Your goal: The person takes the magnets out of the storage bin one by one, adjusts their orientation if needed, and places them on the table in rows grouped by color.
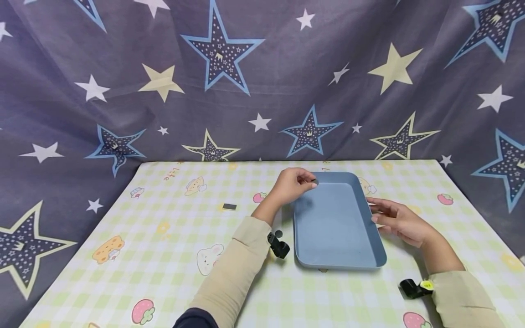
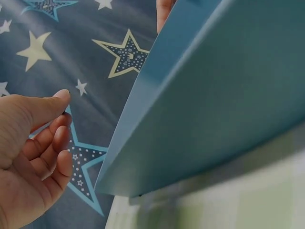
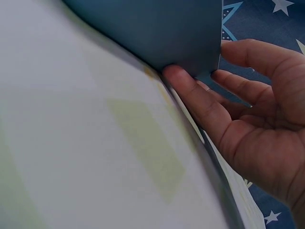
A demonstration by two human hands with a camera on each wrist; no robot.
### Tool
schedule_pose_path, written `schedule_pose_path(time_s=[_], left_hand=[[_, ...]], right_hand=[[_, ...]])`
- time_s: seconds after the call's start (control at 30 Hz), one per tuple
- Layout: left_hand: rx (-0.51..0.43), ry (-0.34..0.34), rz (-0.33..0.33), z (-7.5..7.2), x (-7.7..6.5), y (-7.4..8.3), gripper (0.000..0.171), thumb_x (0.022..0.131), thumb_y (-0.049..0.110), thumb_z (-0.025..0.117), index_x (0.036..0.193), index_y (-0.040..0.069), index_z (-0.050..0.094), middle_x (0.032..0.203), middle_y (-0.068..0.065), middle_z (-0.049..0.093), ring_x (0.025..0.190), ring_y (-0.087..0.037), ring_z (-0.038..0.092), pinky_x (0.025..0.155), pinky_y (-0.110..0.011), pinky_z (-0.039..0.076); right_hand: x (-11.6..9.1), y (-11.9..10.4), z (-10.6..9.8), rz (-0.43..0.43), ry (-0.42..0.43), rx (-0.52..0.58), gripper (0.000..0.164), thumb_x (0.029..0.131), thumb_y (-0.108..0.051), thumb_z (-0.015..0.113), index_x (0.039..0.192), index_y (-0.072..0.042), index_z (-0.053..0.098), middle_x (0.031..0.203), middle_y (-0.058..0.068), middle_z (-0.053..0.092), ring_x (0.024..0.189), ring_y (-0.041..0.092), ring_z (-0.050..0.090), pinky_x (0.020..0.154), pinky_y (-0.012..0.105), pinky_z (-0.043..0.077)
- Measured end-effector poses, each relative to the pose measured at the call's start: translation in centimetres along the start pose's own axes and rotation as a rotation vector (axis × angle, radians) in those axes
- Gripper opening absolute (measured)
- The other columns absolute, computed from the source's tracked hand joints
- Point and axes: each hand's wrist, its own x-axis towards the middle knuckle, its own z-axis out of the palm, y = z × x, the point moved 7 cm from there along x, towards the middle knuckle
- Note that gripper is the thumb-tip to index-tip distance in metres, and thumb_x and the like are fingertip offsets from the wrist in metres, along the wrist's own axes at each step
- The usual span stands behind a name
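Observation:
My left hand (image 1: 292, 184) pinches a small dark round disc (image 1: 315, 181) between thumb and fingertips, over the far left corner of a blue-grey rectangular tray (image 1: 334, 228). In the left wrist view the disc is mostly hidden by the thumb and fingers. My right hand (image 1: 399, 221) is at the tray's right side, its thumb by the rim and its fingertips against the outer wall (image 3: 190, 33). Another dark disc (image 1: 279, 233) lies on the table beside the left wrist. The tray's floor shows nothing lying on it.
A small black rectangular piece (image 1: 229, 207) with a pale edge lies left of the tray. A checked cloth (image 1: 172, 273) with cartoon prints covers the table, and a dark star-patterned curtain (image 1: 262, 95) hangs behind it. Black wrist cameras (image 1: 279, 247) are worn on both sleeves.

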Motion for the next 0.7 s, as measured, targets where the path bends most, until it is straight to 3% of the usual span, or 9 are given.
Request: schedule_pose_path(time_s=[0.7], left_hand=[[0.049,0.005,0.004,-2.3,-3.0,-1.0,0.013,0.089,0.015,0.074,0.1,0.008,0.075,0.087,0.0,0.069,0.078,-0.011,0.059,0.068,-0.023,0.049]], right_hand=[[0.0,-0.1,0.1,-0.004,-0.005,0.014,0.063,0.099,-0.006,0.056,0.15,0.009,0.021,0.129,0.006,0.051,0.106,0.01,0.06,0.082,0.033,0.056]])
